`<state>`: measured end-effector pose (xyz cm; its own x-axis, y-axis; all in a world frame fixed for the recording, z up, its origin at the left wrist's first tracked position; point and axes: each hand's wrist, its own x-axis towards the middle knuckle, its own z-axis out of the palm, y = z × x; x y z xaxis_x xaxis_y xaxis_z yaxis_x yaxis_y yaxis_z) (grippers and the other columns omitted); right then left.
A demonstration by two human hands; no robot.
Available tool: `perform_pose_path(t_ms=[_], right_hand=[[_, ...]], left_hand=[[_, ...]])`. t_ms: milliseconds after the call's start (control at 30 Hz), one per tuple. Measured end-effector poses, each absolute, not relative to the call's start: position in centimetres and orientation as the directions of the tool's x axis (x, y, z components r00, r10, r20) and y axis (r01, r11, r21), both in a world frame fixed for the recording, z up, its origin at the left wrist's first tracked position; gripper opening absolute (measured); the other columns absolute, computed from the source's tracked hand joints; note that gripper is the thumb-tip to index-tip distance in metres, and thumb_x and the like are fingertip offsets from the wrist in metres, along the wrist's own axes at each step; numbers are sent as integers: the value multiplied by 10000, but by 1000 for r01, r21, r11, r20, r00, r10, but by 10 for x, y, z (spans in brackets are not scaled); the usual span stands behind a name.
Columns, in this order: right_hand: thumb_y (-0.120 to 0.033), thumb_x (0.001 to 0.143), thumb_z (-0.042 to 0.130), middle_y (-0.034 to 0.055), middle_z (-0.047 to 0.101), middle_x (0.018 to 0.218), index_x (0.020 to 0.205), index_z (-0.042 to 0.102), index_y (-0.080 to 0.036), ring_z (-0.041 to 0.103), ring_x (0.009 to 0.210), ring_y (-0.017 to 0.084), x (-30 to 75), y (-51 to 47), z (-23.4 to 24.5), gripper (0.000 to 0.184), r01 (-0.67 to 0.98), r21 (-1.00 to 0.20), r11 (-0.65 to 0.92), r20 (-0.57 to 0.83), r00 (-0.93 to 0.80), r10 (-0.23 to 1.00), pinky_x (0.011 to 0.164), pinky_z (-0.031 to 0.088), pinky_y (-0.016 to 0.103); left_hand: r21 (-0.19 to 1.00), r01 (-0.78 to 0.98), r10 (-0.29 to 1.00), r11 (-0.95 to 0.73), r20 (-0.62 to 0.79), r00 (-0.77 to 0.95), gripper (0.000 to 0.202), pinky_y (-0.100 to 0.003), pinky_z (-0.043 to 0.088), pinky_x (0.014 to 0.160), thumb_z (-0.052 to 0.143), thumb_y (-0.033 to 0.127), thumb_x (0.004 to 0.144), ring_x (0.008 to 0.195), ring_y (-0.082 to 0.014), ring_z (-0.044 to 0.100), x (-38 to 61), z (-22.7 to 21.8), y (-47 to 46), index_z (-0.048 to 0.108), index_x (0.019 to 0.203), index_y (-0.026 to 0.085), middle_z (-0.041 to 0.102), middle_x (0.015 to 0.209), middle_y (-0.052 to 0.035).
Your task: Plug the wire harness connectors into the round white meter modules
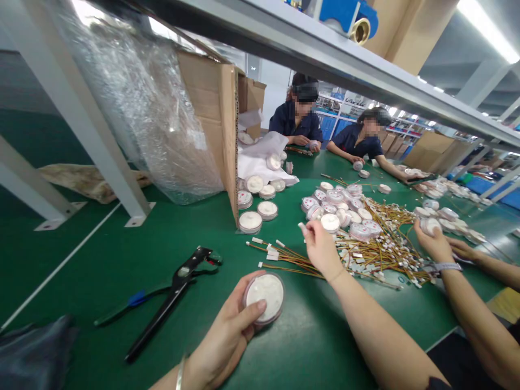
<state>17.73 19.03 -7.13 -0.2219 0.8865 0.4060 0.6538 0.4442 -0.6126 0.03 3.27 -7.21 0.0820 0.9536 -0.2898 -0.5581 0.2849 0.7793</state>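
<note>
My left hand (233,327) grips a round clear-cased disc (265,295) with a white face, thumb resting on that face. Farther forward, my right hand (323,249) is closed in a pinch on a small white connector (301,226); whether a wire hangs from it is hidden by the fingers. Beneath that hand lie yellow-brown wires with white connectors (288,260), which run into a larger heap of wires (379,244) to the right. Just beyond the hand is a pile of similar round discs (335,203), some showing red dots.
A black-handled tool (174,298) lies on the green table (101,254) at left. Behind it stand a cardboard box (211,103) and plastic wrap (142,108). A shelf beam (284,32) crosses overhead. A co-worker's hand (433,241) holds a disc at right; two people sit opposite.
</note>
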Motion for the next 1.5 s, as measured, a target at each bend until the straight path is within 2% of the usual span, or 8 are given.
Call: perform_pose_path(t_ms=[67, 133, 267, 367, 600, 933, 1233, 1500], right_hand=[[-283, 952, 336, 41, 592, 867, 1020, 475, -158, 559, 725, 125, 189, 176, -49, 198, 627, -641, 442, 473, -131, 871, 673, 432, 257], [-326, 942, 388, 28, 577, 868, 1020, 481, -178, 551, 749, 121, 196, 153, -32, 191, 571, -656, 493, 546, -92, 833, 681, 430, 250], [-250, 889, 530, 1, 572, 836, 930, 567, -213, 548, 763, 103, 191, 107, -28, 66, 354, -657, 666, 572, -341, 746, 666, 431, 219], [-206, 866, 574, -2, 570, 868, 906, 609, -225, 555, 773, 84, 182, 90, -45, 57, 300, -679, 670, 500, -480, 721, 654, 440, 194], [-187, 827, 629, -6, 575, 787, 851, 644, -210, 567, 704, 83, 173, 80, -73, 37, 321, -705, 632, 487, -428, 761, 626, 468, 201], [-245, 814, 655, -7, 627, 746, 852, 659, -228, 614, 702, 92, 173, 78, -74, 42, 355, -689, 632, 473, -441, 763, 605, 516, 194], [-178, 795, 675, -15, 621, 711, 761, 651, -153, 588, 635, 38, 169, 76, -67, 48, 369, -687, 626, 496, -391, 775, 604, 457, 125], [-351, 800, 667, -30, 592, 647, 719, 567, -167, 564, 573, 52, 167, 73, -68, 225, 433, -645, 630, 549, -310, 776, 551, 427, 155]], left_hand=[[761, -580, 952, 293, -287, 104, 493, -435, 448, 926, 650, 235, 777, 1068, -272, 557, 0, -71, 35, 440, 1223, 238, 555, 1186, -97], [744, -598, 952, 297, -282, 122, 495, -448, 447, 925, 653, 220, 773, 1059, -280, 560, 0, -72, 34, 442, 1222, 231, 561, 1160, -101], [740, -602, 953, 301, -260, 156, 522, -461, 450, 923, 658, 191, 767, 1038, -258, 550, 1, -75, 30, 428, 1233, 249, 553, 1156, -87], [743, -596, 953, 303, -239, 187, 532, -465, 463, 907, 664, 187, 762, 1053, -249, 519, 3, -78, 27, 417, 1230, 249, 536, 1184, -87], [832, -502, 971, 236, -180, 157, 545, -276, 448, 809, 715, 327, 741, 948, -194, 546, 9, -87, 31, 418, 1186, 217, 582, 1048, -67], [930, -308, 977, 201, -166, 134, 473, -264, 455, 749, 684, 353, 779, 890, -193, 557, 4, -93, 34, 437, 1159, 216, 578, 1027, -60], [959, -221, 979, 177, -149, 139, 440, -227, 464, 759, 654, 348, 811, 957, -180, 556, 4, -86, 34, 428, 1172, 237, 563, 1097, -50], [994, -104, 993, 22, -10, 115, 413, -208, 514, 727, 606, 326, 844, 1119, -239, 525, 0, -86, 27, 413, 1206, 273, 529, 1234, -73]])
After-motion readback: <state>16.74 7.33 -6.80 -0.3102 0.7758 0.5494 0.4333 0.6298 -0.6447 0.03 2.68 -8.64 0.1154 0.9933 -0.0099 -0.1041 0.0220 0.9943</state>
